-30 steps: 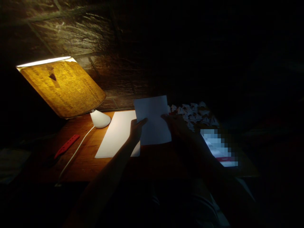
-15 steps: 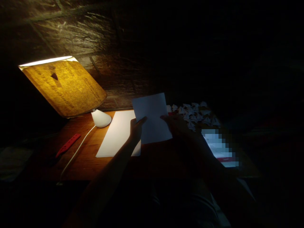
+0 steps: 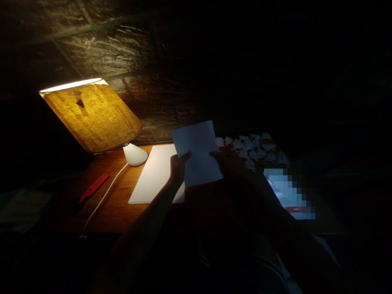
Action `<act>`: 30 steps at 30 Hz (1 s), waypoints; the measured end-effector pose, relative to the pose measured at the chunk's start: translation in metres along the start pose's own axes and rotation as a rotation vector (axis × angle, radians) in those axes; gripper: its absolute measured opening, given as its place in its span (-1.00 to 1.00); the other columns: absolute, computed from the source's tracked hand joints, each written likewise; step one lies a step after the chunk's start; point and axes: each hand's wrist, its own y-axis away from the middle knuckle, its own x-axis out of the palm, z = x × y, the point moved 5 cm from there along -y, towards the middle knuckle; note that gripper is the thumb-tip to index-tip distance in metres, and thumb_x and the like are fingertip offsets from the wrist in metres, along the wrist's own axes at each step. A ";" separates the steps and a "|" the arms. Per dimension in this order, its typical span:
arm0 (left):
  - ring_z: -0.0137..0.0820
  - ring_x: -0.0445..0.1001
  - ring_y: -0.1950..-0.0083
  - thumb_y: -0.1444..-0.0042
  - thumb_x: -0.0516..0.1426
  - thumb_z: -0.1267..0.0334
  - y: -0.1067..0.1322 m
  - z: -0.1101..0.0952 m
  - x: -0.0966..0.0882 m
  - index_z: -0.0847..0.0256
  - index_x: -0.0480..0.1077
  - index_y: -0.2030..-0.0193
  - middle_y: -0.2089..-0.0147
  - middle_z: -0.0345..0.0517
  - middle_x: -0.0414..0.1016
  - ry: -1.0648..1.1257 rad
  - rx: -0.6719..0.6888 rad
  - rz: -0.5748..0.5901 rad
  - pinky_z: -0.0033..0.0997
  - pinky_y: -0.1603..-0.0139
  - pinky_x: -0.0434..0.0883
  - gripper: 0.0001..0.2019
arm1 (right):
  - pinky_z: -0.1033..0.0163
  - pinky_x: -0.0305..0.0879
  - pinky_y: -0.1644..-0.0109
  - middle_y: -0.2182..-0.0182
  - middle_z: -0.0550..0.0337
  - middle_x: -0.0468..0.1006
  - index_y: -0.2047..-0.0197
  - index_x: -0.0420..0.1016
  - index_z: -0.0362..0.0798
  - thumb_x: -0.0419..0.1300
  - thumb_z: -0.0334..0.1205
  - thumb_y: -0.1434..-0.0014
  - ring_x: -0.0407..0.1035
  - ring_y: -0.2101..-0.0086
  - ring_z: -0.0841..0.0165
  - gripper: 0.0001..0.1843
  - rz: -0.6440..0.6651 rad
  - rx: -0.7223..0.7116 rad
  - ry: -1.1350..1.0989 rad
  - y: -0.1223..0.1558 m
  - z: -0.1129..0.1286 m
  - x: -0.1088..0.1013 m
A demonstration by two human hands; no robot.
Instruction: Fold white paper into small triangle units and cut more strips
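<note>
A sheet of white paper (image 3: 198,159) is held up above the table, tilted toward me. My left hand (image 3: 178,166) grips its left edge, thumb on the near face. My right hand (image 3: 228,161) pinches the right edge the same way, though its fingers are mostly lost in shadow. Behind and left of the held sheet, a stack of white paper (image 3: 153,175) lies flat on the wooden table (image 3: 113,212). Several small folded paper pieces (image 3: 248,147) sit in a cluster beyond my right hand.
A lit lamp with a newsprint-patterned shade (image 3: 94,116) stands at the left, its white cord (image 3: 105,196) running to the front edge. Beside the cord lies a red-handled tool (image 3: 94,188). A glowing screen (image 3: 290,194), partly blurred, is at the right. A stone wall (image 3: 116,49) rises behind.
The whole scene has shifted slightly right and down in view. Both hands keep their hold on the paper, which stays nearly in the same place.
</note>
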 end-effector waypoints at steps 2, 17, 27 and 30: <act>-0.33 0.52 0.48 0.33 0.54 0.09 -0.002 -0.001 -0.002 0.33 0.57 0.48 0.48 -0.06 0.58 0.013 0.012 -0.018 -0.33 0.40 0.47 -0.60 | 0.24 0.15 0.50 0.67 0.29 0.31 0.61 0.32 0.05 0.36 0.44 -0.07 0.22 0.58 0.39 -0.33 -0.010 0.016 -0.029 0.000 0.000 0.000; -0.34 0.52 0.47 0.33 0.54 0.05 -0.003 -0.005 -0.004 0.29 0.56 0.49 0.49 -0.10 0.57 0.012 0.040 -0.048 -0.33 0.38 0.47 -0.60 | 0.25 0.19 0.47 0.62 0.22 0.44 0.59 0.43 0.00 0.41 0.39 0.00 0.30 0.55 0.37 -0.38 0.006 0.059 -0.018 0.002 0.007 0.001; -0.30 0.55 0.45 0.31 0.53 0.03 -0.005 -0.006 -0.006 0.28 0.55 0.45 0.47 -0.10 0.58 -0.009 0.047 -0.064 -0.30 0.36 0.49 -0.59 | 0.21 0.23 0.42 0.57 0.14 0.56 0.56 0.53 0.00 0.41 0.29 -0.07 0.39 0.50 0.30 -0.47 0.007 0.061 0.013 0.000 0.005 0.000; -0.30 0.54 0.46 0.32 0.52 0.04 -0.004 -0.008 -0.006 0.27 0.54 0.47 0.47 -0.10 0.57 -0.002 0.056 -0.074 -0.29 0.37 0.49 -0.60 | 0.21 0.22 0.42 0.56 0.14 0.57 0.56 0.52 -0.01 0.42 0.30 -0.06 0.38 0.51 0.31 -0.46 0.020 0.043 0.009 0.002 0.009 0.001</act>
